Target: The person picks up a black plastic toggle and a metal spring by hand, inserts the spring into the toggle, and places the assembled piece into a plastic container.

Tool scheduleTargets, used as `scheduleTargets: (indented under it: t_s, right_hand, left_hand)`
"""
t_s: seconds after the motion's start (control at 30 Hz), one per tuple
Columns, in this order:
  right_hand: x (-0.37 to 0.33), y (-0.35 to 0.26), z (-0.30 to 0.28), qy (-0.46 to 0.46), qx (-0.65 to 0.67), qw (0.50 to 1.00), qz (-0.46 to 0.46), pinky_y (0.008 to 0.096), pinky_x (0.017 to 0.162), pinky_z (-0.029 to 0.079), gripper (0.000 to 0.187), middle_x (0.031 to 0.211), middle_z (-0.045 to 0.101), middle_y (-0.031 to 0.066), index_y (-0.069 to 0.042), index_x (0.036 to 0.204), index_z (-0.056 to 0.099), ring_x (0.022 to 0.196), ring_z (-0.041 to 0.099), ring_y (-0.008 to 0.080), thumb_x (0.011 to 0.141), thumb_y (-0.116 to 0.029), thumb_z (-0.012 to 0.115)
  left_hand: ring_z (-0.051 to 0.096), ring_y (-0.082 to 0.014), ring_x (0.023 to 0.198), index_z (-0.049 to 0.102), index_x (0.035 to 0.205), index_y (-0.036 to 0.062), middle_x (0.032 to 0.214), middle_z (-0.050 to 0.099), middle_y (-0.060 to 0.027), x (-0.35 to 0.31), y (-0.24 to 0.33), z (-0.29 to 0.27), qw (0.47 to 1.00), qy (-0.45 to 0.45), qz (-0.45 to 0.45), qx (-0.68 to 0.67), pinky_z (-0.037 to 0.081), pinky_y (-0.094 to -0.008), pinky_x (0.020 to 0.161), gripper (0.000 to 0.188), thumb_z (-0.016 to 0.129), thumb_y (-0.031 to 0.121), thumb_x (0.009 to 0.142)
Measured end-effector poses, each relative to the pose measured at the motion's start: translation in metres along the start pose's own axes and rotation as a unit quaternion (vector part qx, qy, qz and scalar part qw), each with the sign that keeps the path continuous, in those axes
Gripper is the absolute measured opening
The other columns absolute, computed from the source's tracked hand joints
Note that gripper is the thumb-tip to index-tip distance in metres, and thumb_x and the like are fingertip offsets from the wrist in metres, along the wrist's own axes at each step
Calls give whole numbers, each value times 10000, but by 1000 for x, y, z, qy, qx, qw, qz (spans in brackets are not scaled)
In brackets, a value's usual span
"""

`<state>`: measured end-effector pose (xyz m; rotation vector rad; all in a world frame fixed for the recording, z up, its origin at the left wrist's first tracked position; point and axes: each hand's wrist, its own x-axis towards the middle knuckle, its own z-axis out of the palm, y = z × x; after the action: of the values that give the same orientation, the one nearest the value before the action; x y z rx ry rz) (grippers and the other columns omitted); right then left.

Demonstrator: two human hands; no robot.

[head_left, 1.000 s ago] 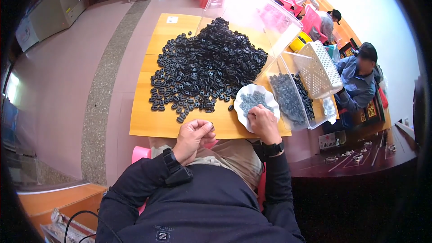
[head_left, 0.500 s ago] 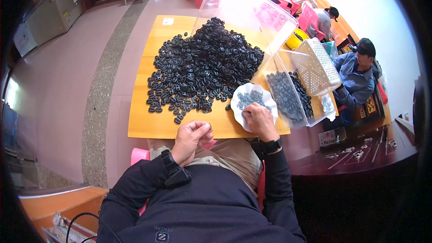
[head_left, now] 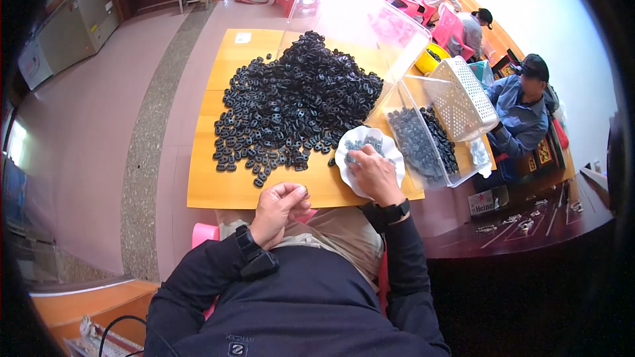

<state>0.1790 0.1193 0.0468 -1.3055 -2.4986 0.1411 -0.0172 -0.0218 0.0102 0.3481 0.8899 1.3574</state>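
Note:
Over the table's near edge, my left hand (head_left: 280, 211) is closed, thumb and forefinger pinched together. A tiny dark thing shows at their tips, too small to name. My right hand (head_left: 376, 177) reaches into a white bowl with a wavy rim (head_left: 395, 152), its fingers bent down and drawn together among small greyish translucent pieces (head_left: 374, 140). What those fingertips hold is hidden. Just beyond both hands spreads a big heap of small black oval pieces with two holes each (head_left: 297, 99). One loose black piece (head_left: 331, 162) lies beside the bowl.
A clear plastic bin (head_left: 456, 178) holding grey and black pieces stands right of the bowl. Against it leans a white perforated basket (head_left: 463, 99). A large clear box (head_left: 410, 39) lies behind the heap. At the right sits a person in a cap (head_left: 522, 112).
My right hand has shifted slightly left and farther into the bowl, over the grey pieces. The left hand keeps its pinch in nearly the same place.

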Motion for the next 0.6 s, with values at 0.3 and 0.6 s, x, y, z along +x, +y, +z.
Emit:
scheduleTargets:
  t_s: [0.3,0.6]
  right_hand:
    - [4,8,5,-37,-47,998,2,438,700,505,85,912,625,85,-101,847,667,771,641,333,839,-154,601]
    - [-7,13,3,17,29,999,-2,420,688,494,89,857,618,122,-42,824,624,777,627,339,841,-129,615]
  left_hand:
    - [617,-101,751,611,958,29,872,629,-26,0,2,0,1000,-8,-3,-5,545,-252,694,120,600,147,938]
    - [616,-98,750,608,956,29,867,624,-26,0,1,0,1000,-17,-2,-12,555,-258,697,114,594,140,940]
